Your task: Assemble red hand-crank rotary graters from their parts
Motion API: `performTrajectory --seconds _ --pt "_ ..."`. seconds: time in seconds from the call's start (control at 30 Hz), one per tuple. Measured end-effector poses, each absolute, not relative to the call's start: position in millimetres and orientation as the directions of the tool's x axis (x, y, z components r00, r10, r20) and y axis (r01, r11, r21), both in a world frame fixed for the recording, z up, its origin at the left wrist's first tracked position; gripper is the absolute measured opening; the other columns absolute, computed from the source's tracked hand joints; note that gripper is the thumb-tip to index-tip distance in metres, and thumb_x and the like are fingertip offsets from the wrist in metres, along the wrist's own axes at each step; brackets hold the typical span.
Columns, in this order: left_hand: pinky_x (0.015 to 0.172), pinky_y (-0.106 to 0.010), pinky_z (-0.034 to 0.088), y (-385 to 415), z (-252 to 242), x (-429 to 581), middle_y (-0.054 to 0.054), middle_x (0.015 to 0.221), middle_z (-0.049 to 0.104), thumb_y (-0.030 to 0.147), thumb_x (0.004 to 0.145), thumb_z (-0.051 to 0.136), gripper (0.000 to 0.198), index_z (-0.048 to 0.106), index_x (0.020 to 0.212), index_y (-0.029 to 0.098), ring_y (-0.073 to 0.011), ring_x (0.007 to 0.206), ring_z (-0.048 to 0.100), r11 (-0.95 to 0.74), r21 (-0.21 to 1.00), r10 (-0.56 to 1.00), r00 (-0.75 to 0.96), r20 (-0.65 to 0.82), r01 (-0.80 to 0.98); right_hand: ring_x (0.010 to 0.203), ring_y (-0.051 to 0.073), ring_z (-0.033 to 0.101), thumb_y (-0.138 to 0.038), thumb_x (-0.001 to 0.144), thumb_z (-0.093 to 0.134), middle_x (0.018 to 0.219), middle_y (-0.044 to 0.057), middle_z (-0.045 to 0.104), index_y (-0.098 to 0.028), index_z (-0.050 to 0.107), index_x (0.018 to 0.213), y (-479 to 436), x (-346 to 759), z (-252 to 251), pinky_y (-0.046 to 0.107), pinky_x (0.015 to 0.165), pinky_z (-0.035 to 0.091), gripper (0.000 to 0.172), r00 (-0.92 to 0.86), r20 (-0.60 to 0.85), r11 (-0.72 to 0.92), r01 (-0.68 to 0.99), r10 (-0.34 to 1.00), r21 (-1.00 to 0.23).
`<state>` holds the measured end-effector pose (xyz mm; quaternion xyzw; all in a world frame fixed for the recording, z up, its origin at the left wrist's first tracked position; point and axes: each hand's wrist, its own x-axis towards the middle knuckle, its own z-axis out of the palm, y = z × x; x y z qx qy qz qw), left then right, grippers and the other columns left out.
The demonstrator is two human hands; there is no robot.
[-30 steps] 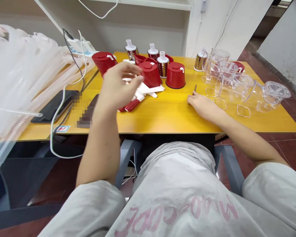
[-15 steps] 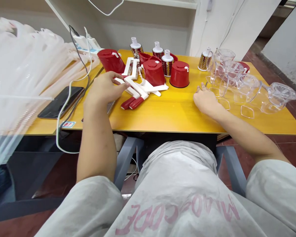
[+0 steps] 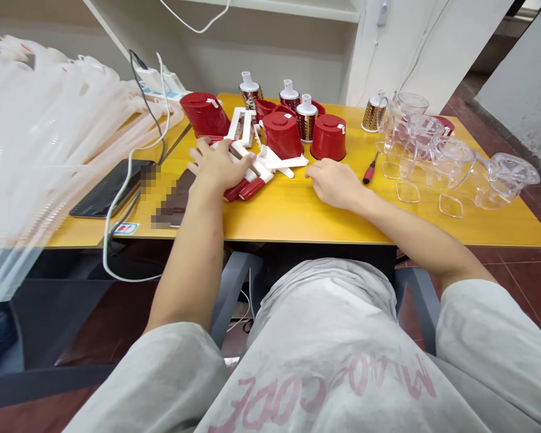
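My left hand (image 3: 220,165) lies with fingers spread over white crank handles (image 3: 255,165) with red grips (image 3: 252,189), touching them; its palm side is hidden. My right hand (image 3: 336,183) is low over the table, just in front of a red drum-shaped base (image 3: 328,137); its fingers are loosely bent and slightly apart, with nothing visible in them. A small screwdriver (image 3: 370,170) with a red and black handle lies to the right of that hand. Another red base (image 3: 282,133) stands behind the handles.
Metal grater drums (image 3: 306,120) with white tops stand at the back. Clear plastic housings (image 3: 451,159) and clear square rings (image 3: 451,205) sit on the right. On the left are a black tablet-like device (image 3: 110,187), a white cable (image 3: 128,162) and a pile of translucent bags (image 3: 40,138).
My right hand has moved left, away from the screwdriver, which now shows fully on the table. My left hand has shifted right onto the crank handles, with its fingers spread wider.
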<state>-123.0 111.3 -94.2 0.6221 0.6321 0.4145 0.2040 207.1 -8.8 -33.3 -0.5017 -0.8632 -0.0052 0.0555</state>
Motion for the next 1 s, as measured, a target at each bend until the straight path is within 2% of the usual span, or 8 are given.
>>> performTrajectory --seconds 0.07,0.17,0.33,0.5,0.6,0.73,0.87,1.0 --pt "0.106 -0.062 0.014 122.1 -101.5 -127.1 -0.019 0.177 0.065 0.103 0.055 0.106 0.106 0.081 0.103 0.011 -0.0650 0.189 -0.010 -0.189 0.799 0.951 -0.096 0.293 0.571 0.148 0.039 0.081 -0.010 0.123 0.049 0.156 0.021 0.089 -0.010 0.088 0.152 -7.1 208.9 -42.6 0.047 0.114 0.060 0.048 -0.496 0.130 0.512 0.846 0.859 -0.152" --pt "0.103 -0.059 0.013 128.3 -103.6 -129.3 -0.017 0.162 0.073 0.098 0.064 0.107 0.097 0.066 0.084 0.013 -0.0592 0.190 -0.012 -0.258 0.785 0.939 -0.045 0.341 0.563 0.144 0.036 0.084 -0.012 0.123 0.055 0.152 0.018 0.092 -0.013 0.091 0.146 -5.6 208.1 -55.1 0.045 0.119 0.060 0.042 -0.499 0.168 0.526 0.794 0.850 -0.305" --pt "0.116 -0.059 0.020 119.5 -96.8 -124.9 -0.011 0.142 0.083 0.091 0.060 0.112 0.092 0.057 0.082 0.021 -0.0557 0.192 0.005 -0.290 0.777 0.930 -0.028 0.367 0.558 0.129 0.034 0.087 -0.029 0.128 0.066 0.136 0.017 0.095 -0.012 0.090 0.154 -9.5 197.1 -61.1 0.045 0.114 0.062 0.038 -0.457 0.108 0.454 0.772 0.883 -0.445" --pt "0.130 -0.074 0.020 100.6 -86.9 -115.0 -0.013 0.141 0.083 0.089 0.057 0.117 0.088 0.072 0.086 0.019 -0.0614 0.179 0.027 -0.229 0.720 0.933 -0.063 0.354 0.655 0.147 0.043 0.084 -0.055 0.130 0.070 0.159 0.022 0.089 -0.015 0.077 0.174 -17.0 186.4 -58.1 0.053 0.122 0.063 0.061 -0.449 0.053 0.429 0.803 0.892 -0.414" --pt "0.135 -0.079 0.019 87.5 -80.6 -109.3 -0.015 0.145 0.082 0.080 0.068 0.118 0.077 0.075 0.085 0.019 -0.0587 0.173 0.035 -0.258 0.666 0.921 -0.029 0.388 0.700 0.153 0.046 0.082 -0.065 0.131 0.063 0.168 0.023 0.085 -0.015 0.084 0.161 -18.5 181.4 -57.7 0.053 0.121 0.063 0.062 -0.439 0.045 0.417 0.809 0.897 -0.414" --pt "0.138 -0.079 0.027 73.5 -72.6 -101.5 -0.018 0.148 0.086 0.063 0.081 0.114 0.060 0.070 0.083 0.023 -0.0572 0.167 0.048 -0.299 0.566 0.913 0.058 0.404 0.768 0.129 0.042 0.087 -0.061 0.130 0.065 0.146 0.023 0.093 -0.015 0.090 0.136 -15.7 178.0 -57.9 0.045 0.097 0.057 0.052 -0.371 0.048 0.356 0.837 0.928 -0.417" --pt "0.139 -0.076 0.033 65.5 -64.8 -93.2 -0.016 0.115 0.086 0.056 0.092 0.104 0.051 0.063 0.083 0.026 -0.0527 0.149 0.066 -0.256 0.523 0.937 0.076 0.341 0.813 0.101 0.028 0.080 -0.045 0.124 0.072 0.115 0.013 0.093 -0.019 0.088 0.107 -7.3 182.3 -60.9 0.038 0.083 0.044 0.035 -0.318 0.061 0.302 0.798 0.946 -0.522" --pt "0.136 -0.071 0.040 62.5 -59.6 -90.3 -0.009 0.100 0.079 0.056 0.098 0.095 0.046 0.063 0.087 0.026 -0.0413 0.115 0.075 -0.223 0.518 0.946 0.055 0.319 0.825 0.091 0.021 0.073 -0.037 0.119 0.077 0.100 0.007 0.088 -0.019 0.086 0.099 2.7 188.9 -67.3 0.036 0.085 0.046 0.029 -0.304 0.098 0.293 0.702 0.947 -0.649"
